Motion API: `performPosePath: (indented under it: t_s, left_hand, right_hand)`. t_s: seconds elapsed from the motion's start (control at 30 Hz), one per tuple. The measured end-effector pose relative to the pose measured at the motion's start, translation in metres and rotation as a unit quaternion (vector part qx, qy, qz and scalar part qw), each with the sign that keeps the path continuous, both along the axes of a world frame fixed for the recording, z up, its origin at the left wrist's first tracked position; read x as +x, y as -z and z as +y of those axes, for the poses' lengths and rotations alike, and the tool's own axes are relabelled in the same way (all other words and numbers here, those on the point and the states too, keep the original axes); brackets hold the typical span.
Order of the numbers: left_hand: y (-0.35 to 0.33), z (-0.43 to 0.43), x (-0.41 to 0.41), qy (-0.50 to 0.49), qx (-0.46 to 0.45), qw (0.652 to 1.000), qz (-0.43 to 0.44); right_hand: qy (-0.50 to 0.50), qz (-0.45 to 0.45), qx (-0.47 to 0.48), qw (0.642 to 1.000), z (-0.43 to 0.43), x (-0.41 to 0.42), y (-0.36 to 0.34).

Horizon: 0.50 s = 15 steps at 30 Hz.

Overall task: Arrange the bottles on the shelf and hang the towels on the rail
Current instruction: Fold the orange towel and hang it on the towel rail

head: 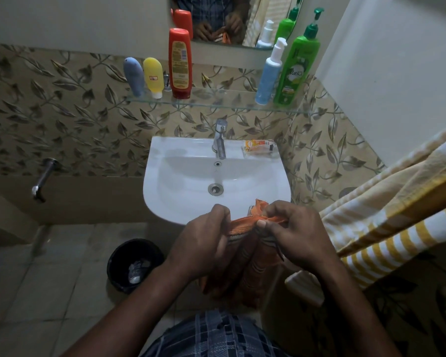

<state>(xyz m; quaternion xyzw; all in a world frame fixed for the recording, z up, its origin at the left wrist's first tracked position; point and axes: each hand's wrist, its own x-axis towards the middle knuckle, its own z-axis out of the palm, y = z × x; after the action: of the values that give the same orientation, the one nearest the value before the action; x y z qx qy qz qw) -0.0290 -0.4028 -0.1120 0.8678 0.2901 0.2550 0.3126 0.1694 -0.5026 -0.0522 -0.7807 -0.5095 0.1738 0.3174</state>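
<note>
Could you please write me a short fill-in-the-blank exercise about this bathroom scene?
1. Both hands, left hand and right hand, hold a towel whose colour is ____.
2. The number of bottles standing on the glass shelf is ____.
3. The tallest bottle at the shelf's right end, the pump bottle, is coloured ____.
4. The striped towel at the right is white and ____.

Missing words: orange; five; green; yellow

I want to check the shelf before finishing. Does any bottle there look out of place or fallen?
Nothing stands out. All five bottles stand upright on the glass shelf: grey-blue tube, yellow tube and red bottle at left, pale blue pump bottle and green pump bottle at right.
</note>
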Motion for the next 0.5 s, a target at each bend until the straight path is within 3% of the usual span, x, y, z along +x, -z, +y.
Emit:
performPosePath:
  t_s: [0.13,0.33,0.5]
  left_hand:
    - [0.001,0.003,-0.001,-0.078,0.055,0.995,-0.022]
    - [0.000,0.010,0.003,-0.069,-0.074,0.993,-0.057]
    - [0.022,0.005,0.009,-0.053,-0.024,0.998,0.028]
  right_hand:
    - [-0.078,-0.020,0.013,0.997,-0.002,-0.007,-0.012]
    - [-0.105,-0.025,0.039,0.993,0.002,-0.017,-0.021]
    - [-0.104,-0.033,0.045,0.993,0.000,-0.011,-0.026]
